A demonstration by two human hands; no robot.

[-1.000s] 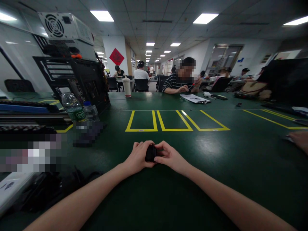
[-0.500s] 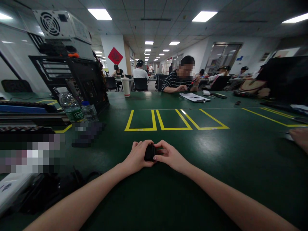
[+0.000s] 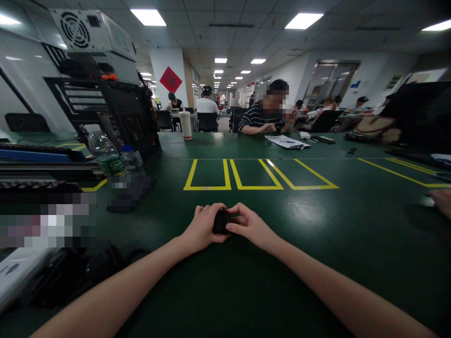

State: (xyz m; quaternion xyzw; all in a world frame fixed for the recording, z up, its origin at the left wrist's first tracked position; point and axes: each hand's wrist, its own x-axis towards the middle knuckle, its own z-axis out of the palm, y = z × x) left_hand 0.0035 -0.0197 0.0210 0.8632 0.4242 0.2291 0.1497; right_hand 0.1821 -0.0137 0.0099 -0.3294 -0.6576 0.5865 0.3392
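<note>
A small black block-like object [image 3: 220, 222], its exact kind too dark to make out, is between my two hands just above or on the green table [image 3: 225, 281]. My left hand [image 3: 201, 226] wraps round its left side, thumb below and fingers over the top. From the other side, my right hand [image 3: 249, 224] pinches the object's right edge with thumb and fingertips. Part of the object is hidden by the fingers.
Yellow tape outlines [image 3: 207, 188] mark the table beyond my hands. At left stand plastic bottles [image 3: 105, 152] and an open computer case [image 3: 130, 117] with a power supply on top. A person [image 3: 262, 115] sits opposite behind a clipboard [image 3: 287, 142]; another person's hand [image 3: 442, 201] is at far right.
The view has shifted slightly, moving the whole scene a little. Both hands keep the same hold on the black object.
</note>
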